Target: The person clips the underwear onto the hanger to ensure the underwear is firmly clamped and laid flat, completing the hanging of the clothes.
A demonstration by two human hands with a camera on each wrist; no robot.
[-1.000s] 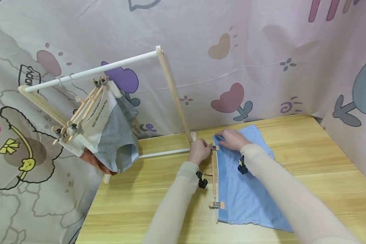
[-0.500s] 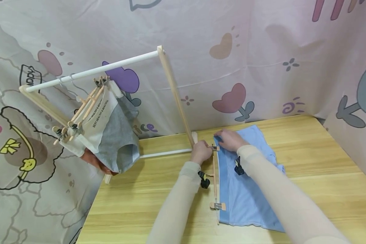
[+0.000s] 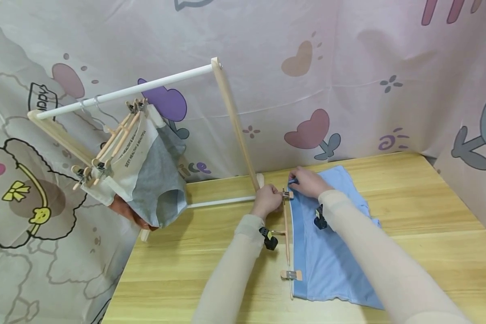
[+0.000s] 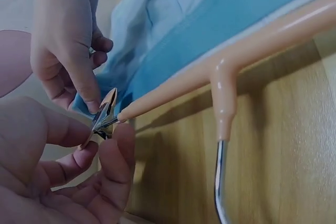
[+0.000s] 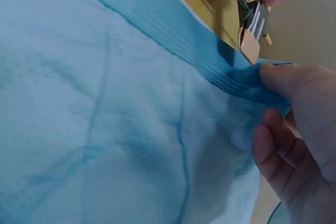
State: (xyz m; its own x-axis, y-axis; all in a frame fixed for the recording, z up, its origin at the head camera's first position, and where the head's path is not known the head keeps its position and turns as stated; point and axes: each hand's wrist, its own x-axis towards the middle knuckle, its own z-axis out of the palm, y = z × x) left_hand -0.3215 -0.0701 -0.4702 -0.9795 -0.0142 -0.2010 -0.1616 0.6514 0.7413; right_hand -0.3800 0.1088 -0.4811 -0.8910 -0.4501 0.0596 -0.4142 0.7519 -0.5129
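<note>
Light-blue underpants [image 3: 328, 256] lie on the table, their darker waistband [image 3: 299, 252] running alongside a clip hanger [image 3: 287, 238]. At the hanger's far end, my left hand [image 3: 268, 200] pinches the handles of the upper clip [image 3: 288, 195] between thumb and fingers. My right hand [image 3: 309, 182] holds the far corner of the waistband, thumb on top, just beside that clip. In the right wrist view the clip's pad [image 5: 249, 46] meets the waistband edge; whether cloth sits inside it I cannot tell. The lower clip [image 3: 291, 275] overlaps the waistband near its other end.
To the left stands a rack with a white top rail [image 3: 125, 91] and wooden posts. Grey-and-white underpants [image 3: 155, 166] hang from it on clip hangers, with a rust-red piece [image 3: 127, 213] behind. A patterned cloth [image 3: 251, 36] backs the wooden table [image 3: 421, 216].
The head view has shifted slightly. Both hands stay at the upper clip and waistband corner with hardly any movement; more of the underpants' right edge shows past the right sleeve.
</note>
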